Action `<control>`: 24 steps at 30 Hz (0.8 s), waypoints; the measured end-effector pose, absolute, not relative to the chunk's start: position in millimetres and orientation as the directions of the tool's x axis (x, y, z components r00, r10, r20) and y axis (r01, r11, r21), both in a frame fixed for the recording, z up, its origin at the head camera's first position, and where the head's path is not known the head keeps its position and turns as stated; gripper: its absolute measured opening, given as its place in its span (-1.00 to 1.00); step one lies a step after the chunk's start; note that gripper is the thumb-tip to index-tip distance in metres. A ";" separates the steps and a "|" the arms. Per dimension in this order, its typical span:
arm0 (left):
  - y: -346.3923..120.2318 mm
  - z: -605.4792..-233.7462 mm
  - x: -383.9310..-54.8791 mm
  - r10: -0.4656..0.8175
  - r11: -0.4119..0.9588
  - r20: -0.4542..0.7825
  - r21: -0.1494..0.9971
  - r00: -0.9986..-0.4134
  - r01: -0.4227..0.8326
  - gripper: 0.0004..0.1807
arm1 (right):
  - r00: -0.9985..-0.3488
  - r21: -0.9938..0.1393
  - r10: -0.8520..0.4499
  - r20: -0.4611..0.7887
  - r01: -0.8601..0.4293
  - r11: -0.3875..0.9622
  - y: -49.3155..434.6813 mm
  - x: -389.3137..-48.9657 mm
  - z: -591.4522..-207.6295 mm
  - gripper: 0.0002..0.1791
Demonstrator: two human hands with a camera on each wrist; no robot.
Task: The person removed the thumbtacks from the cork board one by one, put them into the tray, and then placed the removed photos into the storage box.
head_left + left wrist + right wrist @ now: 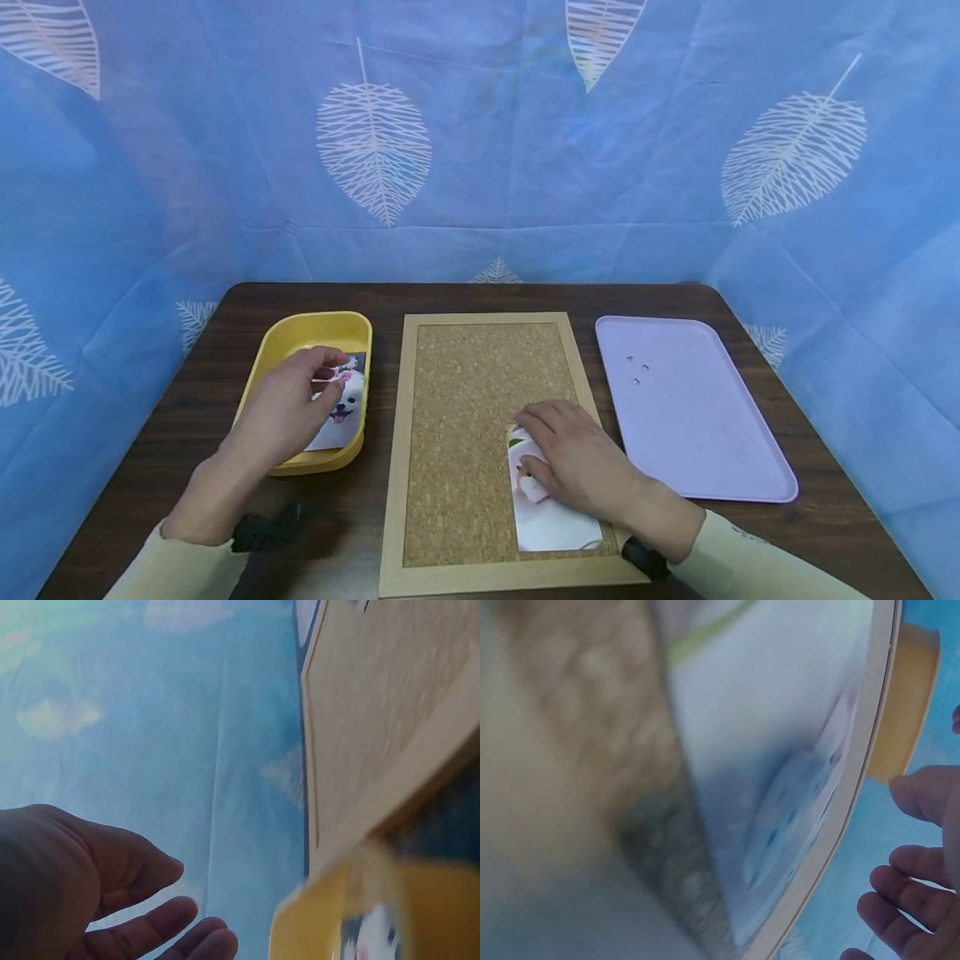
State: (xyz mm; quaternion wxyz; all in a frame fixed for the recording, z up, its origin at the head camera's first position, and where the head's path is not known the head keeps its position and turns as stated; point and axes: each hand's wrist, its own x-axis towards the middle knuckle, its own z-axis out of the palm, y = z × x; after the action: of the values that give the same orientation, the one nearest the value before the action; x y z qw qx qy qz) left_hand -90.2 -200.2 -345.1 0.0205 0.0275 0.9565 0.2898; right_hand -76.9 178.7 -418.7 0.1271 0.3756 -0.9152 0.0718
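Note:
Above the yellow basket (330,462) on the left, my left hand (288,408) hovers with thumb and fingers apart and nothing between them. Inside the basket lies a photo of a white dog (349,410), partly covered by that hand in the head view. The left wrist view also shows the fingers (172,915) bent loosely around air. My right hand (573,454) rests over another photo (546,532), which lies on the lower right of the wood-framed corkboard (457,433). The hand hides part of this photo, which shows a white and tan animal.
A lilac tray (697,425) sits to the right of the corkboard. Several tiny shiny items (637,381) lie near its upper left. The dark wooden table (337,542) carries everything, and a blue leaf-patterned cloth (495,167) hangs behind it.

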 end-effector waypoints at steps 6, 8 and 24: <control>-158.7 -357.7 -75.4 0.149 0.846 0.052 0.510 -0.987 0.155 -0.65 | -0.713 -0.049 -0.628 0.312 -0.672 0.739 190.0 -82.5 -421.2 -0.51; -146.4 -364.6 -71.7 0.177 0.850 0.075 0.490 -0.981 0.191 -0.64 | -0.723 -0.046 -0.616 0.313 -0.660 0.750 193.0 -83.9 -422.5 -0.52; -100.3 -419.5 -59.1 0.341 0.857 -0.009 0.414 -0.940 0.307 -0.08 | -0.765 -0.012 -0.584 0.271 -0.609 0.793 214.3 -93.2 -432.3 -0.53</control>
State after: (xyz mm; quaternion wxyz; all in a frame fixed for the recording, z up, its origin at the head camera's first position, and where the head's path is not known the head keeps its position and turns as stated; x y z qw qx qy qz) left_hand -59.1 -100.3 -419.5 0.0408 0.1682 0.9627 0.2078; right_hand -93.2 214.3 -432.3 0.1278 0.3180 -0.9381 0.0496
